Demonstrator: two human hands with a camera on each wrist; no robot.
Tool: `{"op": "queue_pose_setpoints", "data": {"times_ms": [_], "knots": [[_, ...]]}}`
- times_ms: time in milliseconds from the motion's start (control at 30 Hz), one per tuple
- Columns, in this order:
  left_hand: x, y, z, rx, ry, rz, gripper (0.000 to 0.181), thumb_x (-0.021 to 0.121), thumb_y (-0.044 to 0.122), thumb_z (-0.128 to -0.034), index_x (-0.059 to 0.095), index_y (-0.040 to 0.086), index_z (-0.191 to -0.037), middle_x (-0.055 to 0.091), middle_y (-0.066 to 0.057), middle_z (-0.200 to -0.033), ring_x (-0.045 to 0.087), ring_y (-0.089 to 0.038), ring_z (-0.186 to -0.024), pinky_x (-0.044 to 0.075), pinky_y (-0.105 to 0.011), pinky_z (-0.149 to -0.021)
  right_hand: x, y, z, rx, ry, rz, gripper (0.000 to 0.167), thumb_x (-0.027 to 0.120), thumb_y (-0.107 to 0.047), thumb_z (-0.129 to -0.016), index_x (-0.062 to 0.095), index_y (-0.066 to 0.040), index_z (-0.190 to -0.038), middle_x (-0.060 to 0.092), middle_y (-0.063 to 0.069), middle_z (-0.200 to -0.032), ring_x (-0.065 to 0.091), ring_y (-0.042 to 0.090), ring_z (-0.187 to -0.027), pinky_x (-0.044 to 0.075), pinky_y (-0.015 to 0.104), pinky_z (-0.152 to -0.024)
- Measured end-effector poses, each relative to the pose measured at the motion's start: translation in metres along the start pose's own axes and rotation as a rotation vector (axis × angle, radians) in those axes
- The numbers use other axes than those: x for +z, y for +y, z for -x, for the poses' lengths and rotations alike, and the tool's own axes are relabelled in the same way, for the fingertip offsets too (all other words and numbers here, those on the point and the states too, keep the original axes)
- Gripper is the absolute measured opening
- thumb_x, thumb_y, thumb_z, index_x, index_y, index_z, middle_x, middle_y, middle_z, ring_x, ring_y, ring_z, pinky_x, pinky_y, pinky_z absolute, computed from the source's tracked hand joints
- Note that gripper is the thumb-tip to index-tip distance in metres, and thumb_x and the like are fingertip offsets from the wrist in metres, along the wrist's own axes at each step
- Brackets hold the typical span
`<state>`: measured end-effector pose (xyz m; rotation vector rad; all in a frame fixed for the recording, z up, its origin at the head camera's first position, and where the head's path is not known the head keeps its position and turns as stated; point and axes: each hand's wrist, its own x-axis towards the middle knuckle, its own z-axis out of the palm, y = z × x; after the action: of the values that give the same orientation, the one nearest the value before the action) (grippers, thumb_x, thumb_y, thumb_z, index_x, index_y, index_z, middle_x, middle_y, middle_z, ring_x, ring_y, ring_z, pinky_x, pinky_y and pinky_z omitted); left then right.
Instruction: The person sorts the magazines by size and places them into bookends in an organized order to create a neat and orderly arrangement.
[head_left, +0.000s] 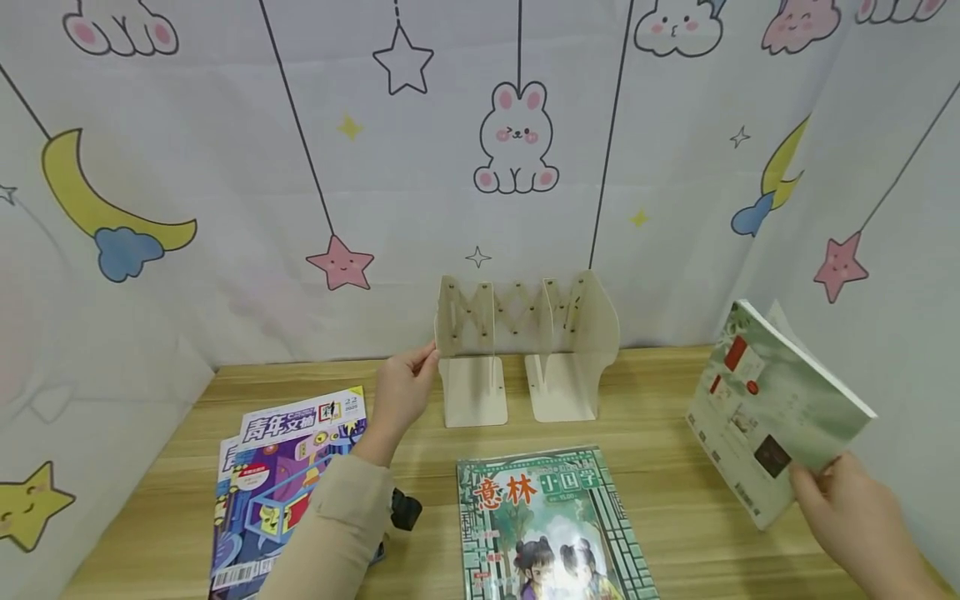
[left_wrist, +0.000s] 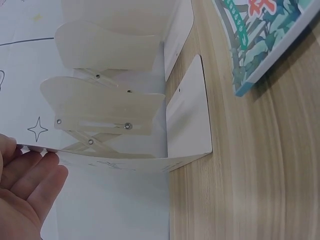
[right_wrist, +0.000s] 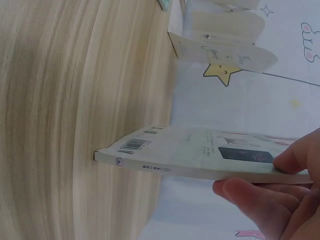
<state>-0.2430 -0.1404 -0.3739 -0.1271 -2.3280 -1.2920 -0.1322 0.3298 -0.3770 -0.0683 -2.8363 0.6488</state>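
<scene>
A cream expandable book rack (head_left: 517, 321) with a folding lattice back stands against the rear cloth. My left hand (head_left: 405, 392) pinches the edge of its left end panel; in the left wrist view, thumb and fingers of that hand (left_wrist: 30, 185) lie on either side of the panel (left_wrist: 125, 164). On the right, my right hand (head_left: 851, 508) grips a pale green magazine (head_left: 765, 417) by its spine side, thumb on the cover. In the right wrist view the magazine (right_wrist: 200, 150) is upright, its lower corner at or near the wooden table.
A green illustrated magazine (head_left: 547, 525) lies front and centre on the wooden table (head_left: 420, 517). Purple magazines (head_left: 277, 492) overlap at the left, partly behind my left sleeve. A small black object (head_left: 406, 510) shows beside that sleeve. Patterned cloth (head_left: 225, 208) encloses the back and sides.
</scene>
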Motion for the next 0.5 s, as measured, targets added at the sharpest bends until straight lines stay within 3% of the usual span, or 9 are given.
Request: {"op": "queue_pose_setpoints", "data": {"times_ms": [167,333,500], "knots": [[-0.001,0.000,0.001,-0.020,-0.005,-0.002,0.028,0.057,0.017,-0.0949,0.066,-0.001,-0.114,0.070,-0.017,-0.103,0.068,-0.022,-0.077,0.050,-0.016,-0.057,0.005,-0.002,0.003,-0.005,0.019,-0.016,0.033,0.046,-0.016,-0.097,0.042,0.011,-0.115,0.065,0.033,-0.087,0.062,0.018,-0.054,0.045,0.025,-0.041],[0.000,-0.001,0.000,-0.016,-0.001,-0.017,0.028,0.058,0.017,-0.0947,0.066,-0.002,-0.114,0.071,-0.018,-0.103,0.066,-0.021,-0.074,0.048,-0.016,-0.055,0.010,-0.005,0.004,-0.025,0.058,-0.038,0.033,0.047,-0.014,-0.097,0.043,0.011,-0.118,0.061,0.040,-0.094,0.066,0.028,-0.057,0.051,0.028,-0.042],[-0.001,-0.001,0.000,-0.023,0.002,-0.011,0.028,0.058,0.018,-0.0946,0.066,-0.001,-0.113,0.071,-0.017,-0.103,0.067,-0.020,-0.075,0.048,-0.015,-0.056,0.013,-0.009,0.005,-0.045,0.083,-0.047,0.032,0.049,-0.012,-0.097,0.044,0.011,-0.118,0.062,0.039,-0.091,0.066,0.029,-0.056,0.050,0.026,-0.041]]}}
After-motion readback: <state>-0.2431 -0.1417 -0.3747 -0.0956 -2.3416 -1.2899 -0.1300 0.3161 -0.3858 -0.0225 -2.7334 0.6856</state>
